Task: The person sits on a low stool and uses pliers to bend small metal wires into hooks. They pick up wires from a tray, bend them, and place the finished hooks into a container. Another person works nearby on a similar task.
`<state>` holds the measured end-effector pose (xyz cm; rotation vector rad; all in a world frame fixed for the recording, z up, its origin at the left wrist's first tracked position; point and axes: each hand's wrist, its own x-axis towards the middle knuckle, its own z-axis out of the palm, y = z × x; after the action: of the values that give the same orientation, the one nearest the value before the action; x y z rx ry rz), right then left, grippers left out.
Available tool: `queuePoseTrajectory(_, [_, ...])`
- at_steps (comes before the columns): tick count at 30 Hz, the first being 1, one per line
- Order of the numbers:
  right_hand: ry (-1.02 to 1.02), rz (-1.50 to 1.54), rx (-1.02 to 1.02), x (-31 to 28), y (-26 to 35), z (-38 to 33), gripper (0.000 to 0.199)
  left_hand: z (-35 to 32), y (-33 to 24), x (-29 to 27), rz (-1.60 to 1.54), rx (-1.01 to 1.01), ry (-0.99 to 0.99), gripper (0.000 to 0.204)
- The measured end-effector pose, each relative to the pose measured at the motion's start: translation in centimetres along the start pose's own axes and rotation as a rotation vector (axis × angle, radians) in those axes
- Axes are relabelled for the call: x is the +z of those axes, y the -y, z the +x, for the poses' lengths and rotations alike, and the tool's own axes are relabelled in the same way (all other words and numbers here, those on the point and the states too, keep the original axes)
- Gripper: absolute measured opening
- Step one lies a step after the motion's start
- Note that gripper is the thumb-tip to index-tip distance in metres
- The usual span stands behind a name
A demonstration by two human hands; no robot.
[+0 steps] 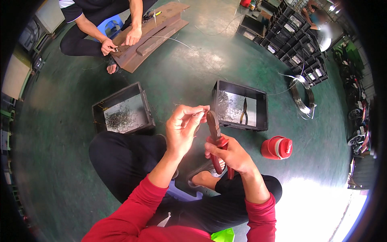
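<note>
The left hand pinches a thin piece, too small to make out clearly, between thumb and fingers. The right hand grips red-handled pliers, their head pointing up, right beside the left fingertips.

Just beyond the hands, two open black bins stand on the green floor. The left bin, near the person's bent knee, has a pale bottom with a tangled heap of small wire pieces. The right bin holds scattered thin wire bits on its left side and dark-nosed pliers with yellowish handles on its right.

Near that bin stands a red lidded jug. Farther right, a coil of wire lies near stacked black crates.
</note>
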<state>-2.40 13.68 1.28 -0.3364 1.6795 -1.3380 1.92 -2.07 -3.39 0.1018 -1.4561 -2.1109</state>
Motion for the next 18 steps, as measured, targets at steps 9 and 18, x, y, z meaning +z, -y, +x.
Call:
queuePoseTrajectory(9, [-0.218, -0.33, -0.007, -0.9, -1.4, 0.2, 0.022, 1.7, -2.6, -2.7, 0.306, -0.282, 0.146, 0.032])
queuePoseTrajectory(18, [-0.312, -0.491, -0.058, -0.6, -1.7, 0.2, 0.031, 0.7, -3.5, -1.9, 0.322, -0.486, 0.309, 0.028])
